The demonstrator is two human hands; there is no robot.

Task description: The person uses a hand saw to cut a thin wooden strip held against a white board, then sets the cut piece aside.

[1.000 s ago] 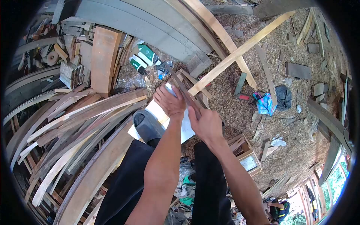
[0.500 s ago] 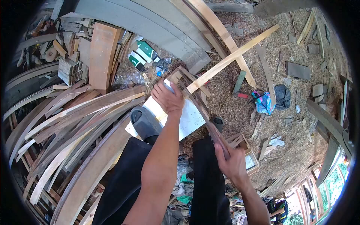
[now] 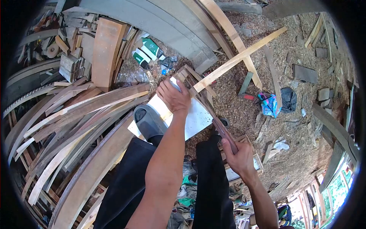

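My left hand (image 3: pixel 173 95) has its fingers closed over a pale piece beside the near end of a light wooden strip (image 3: pixel 240 58); what lies under the palm is hidden. Below it is a white board (image 3: pixel 196 120), partly covered by my forearm and a dark sandal (image 3: pixel 148 121). My right hand (image 3: pixel 239 154) grips the handle of a long, narrow, dark saw-like tool (image 3: pixel 223 129). The tool slants up and left past the strip's near end, close to my left hand. The strip crosses over a longer curved board (image 3: pixel 228 32).
Stacked curved planks (image 3: pixel 91 110) fill the left side. Large grey boards (image 3: pixel 152 26) lie at the top. Wood chips cover the ground, with a colourful bag (image 3: pixel 268 104), a black bag (image 3: pixel 288 100) and green-white boxes (image 3: pixel 151 49). A wooden box (image 3: pixel 257 164) stands beside my right hand.
My right hand has moved forward, up in the view, with the tool. My left hand remains in its place at the strip's end. The whole view has shifted slightly.
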